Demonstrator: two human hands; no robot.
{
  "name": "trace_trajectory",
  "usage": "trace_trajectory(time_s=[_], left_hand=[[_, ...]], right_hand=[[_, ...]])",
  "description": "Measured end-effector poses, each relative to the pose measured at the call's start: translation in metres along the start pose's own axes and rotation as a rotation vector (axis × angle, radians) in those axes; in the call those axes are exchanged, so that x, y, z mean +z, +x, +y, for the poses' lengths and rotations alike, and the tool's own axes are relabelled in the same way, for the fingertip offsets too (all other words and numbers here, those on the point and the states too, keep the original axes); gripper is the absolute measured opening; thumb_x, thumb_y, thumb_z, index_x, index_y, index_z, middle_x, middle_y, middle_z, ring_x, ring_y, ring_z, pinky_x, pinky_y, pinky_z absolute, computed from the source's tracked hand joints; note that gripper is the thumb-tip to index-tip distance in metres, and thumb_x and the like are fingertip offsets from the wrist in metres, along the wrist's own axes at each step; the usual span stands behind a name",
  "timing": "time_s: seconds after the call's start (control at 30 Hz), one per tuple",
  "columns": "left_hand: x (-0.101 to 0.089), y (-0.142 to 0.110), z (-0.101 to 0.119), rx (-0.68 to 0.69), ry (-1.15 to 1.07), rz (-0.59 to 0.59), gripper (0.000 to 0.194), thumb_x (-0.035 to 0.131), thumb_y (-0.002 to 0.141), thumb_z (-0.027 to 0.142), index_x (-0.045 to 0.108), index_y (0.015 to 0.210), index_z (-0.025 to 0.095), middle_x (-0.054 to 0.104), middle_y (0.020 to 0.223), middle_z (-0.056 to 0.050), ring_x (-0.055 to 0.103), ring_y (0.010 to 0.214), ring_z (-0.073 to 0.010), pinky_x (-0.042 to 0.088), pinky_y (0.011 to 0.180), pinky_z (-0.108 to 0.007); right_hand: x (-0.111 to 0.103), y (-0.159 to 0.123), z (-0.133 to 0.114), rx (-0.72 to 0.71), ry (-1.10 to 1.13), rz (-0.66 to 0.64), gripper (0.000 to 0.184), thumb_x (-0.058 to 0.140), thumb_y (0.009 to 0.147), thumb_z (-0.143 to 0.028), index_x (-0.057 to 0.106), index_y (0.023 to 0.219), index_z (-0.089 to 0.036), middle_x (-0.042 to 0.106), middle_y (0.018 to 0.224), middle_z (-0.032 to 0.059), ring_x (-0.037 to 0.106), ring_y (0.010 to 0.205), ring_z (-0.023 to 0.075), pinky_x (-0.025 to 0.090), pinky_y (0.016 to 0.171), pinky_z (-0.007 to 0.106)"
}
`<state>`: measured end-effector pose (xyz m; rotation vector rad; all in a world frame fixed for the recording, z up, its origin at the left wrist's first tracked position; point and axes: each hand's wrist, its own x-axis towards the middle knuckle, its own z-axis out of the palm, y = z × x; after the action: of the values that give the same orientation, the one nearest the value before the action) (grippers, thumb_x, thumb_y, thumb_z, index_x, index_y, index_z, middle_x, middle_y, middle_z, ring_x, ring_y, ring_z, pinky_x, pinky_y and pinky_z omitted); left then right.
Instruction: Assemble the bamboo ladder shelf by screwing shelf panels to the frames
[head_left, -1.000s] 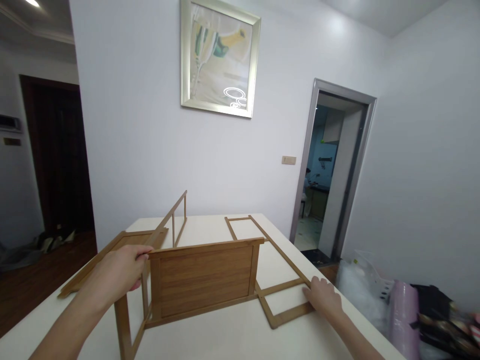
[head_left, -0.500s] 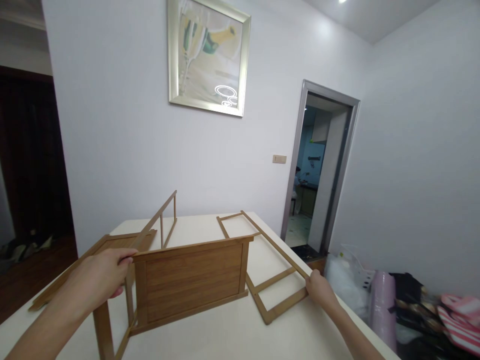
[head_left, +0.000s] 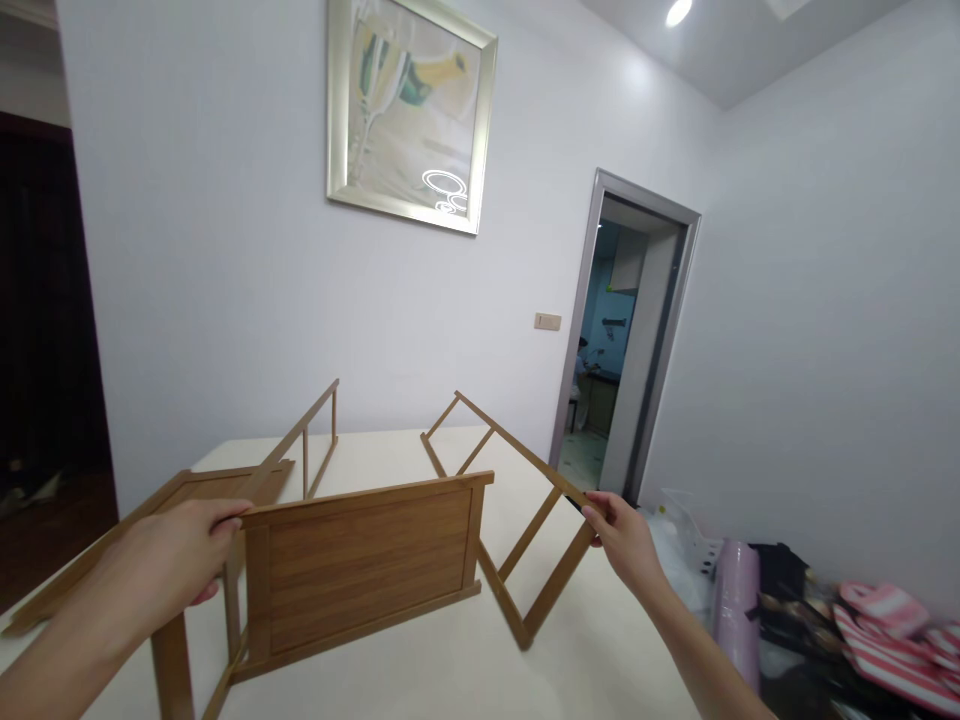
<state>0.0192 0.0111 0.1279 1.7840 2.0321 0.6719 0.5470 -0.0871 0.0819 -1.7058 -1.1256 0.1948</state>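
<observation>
My left hand (head_left: 184, 550) grips the top corner where a brown wooden panel (head_left: 367, 570) meets a slatted side frame (head_left: 305, 460). The panel stands on its long edge on the white table (head_left: 360, 670). My right hand (head_left: 619, 530) is closed on the upper rail of a second wooden ladder-like frame (head_left: 531, 470). That frame is tilted: its far rail is raised, while its near lower rail rests on or close to the table beside the panel's right end. Another wooden panel (head_left: 161, 505) lies flat at the left, partly hidden by my left hand and arm.
Behind the table stands a wall with a framed picture (head_left: 409, 110) and a switch plate (head_left: 547, 321). A doorway (head_left: 600, 350) opens at the right, with a person far inside. Plastic bags (head_left: 679, 550), a pink roll (head_left: 736, 610) and striped items (head_left: 889, 640) lie at the lower right.
My right hand has lifted its rail, tipping the right frame up from lying flat on the table. My left hand keeps its hold on the panel corner. The view has shifted slightly.
</observation>
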Motion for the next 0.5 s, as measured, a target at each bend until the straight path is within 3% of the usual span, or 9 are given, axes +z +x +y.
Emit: trace_trajectory(time_s=[0.2, 0.33, 0.5], left_hand=[[-0.004, -0.005, 0.006, -0.031, -0.039, -0.035, 0.038, 0.049, 0.083, 0.031, 0.063, 0.118, 0.025, 0.068, 0.051, 0.007, 0.067, 0.049, -0.0188, 0.044, 0.049, -0.023], [-0.002, -0.004, 0.004, -0.02, -0.032, -0.021, 0.039, 0.052, 0.082, 0.031, 0.064, 0.118, 0.024, 0.066, 0.047, 0.007, 0.066, 0.048, -0.0197, 0.045, 0.048, -0.024], [0.001, -0.005, 0.001, 0.051, 0.005, 0.019, 0.04, 0.045, 0.085, 0.033, 0.064, 0.119, 0.023, 0.067, 0.05, 0.005, 0.067, 0.047, -0.0184, 0.046, 0.045, -0.023]], right_hand=[[0.012, -0.027, -0.04, -0.2, -0.09, -0.008, 0.037, 0.058, 0.077, -0.038, 0.065, 0.109, -0.02, 0.071, 0.1, 0.008, 0.065, 0.085, 0.0237, 0.053, 0.072, 0.036], [0.018, -0.036, -0.064, -0.255, -0.167, 0.05, 0.041, 0.055, 0.08, -0.038, 0.06, 0.117, -0.02, 0.071, 0.095, 0.0069, 0.064, 0.082, 0.0228, 0.05, 0.075, 0.037], [0.033, -0.042, -0.081, -0.33, -0.133, 0.004, 0.039, 0.052, 0.083, -0.039, 0.056, 0.118, -0.02, 0.071, 0.092, 0.0062, 0.065, 0.079, 0.0217, 0.05, 0.072, 0.035]])
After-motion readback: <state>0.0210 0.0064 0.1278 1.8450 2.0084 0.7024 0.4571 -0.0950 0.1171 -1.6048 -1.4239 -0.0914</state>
